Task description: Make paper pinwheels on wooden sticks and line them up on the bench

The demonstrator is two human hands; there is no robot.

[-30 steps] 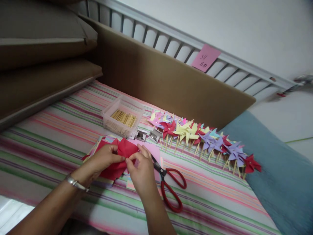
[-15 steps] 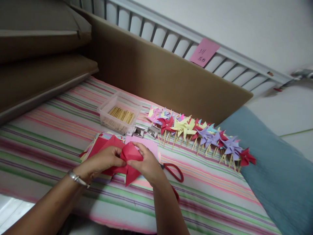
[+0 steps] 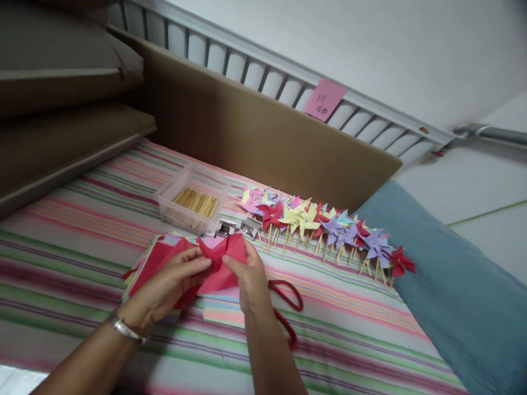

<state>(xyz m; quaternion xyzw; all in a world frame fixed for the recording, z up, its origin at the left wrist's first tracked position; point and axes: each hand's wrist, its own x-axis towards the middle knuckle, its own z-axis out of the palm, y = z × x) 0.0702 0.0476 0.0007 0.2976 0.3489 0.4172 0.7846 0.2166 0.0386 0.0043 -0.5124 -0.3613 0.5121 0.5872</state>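
A piece of red paper is held up between both hands, its upper part creased and partly unfolded. My left hand pinches its left side, with a silver bracelet on that wrist. On the right side, my right hand grips the same paper, thumb on the face toward me. Under and left of the hands lies a stack of coloured paper sheets, red on top. Scissors with red handles rest right of my right hand; their blades are hidden behind it. Pale paper strips lie below the held paper.
A clear plastic box of short wooden sticks stands behind the stack. Two small open boxes sit beside it. Several finished paper pinwheels on sticks lie in a row along a brown board. Blue fabric covers the right side.
The red paper has gone from being gathered at the fingertips to being opened out and raised. My right hand has moved from its centre to its right edge. The view has shifted slightly.
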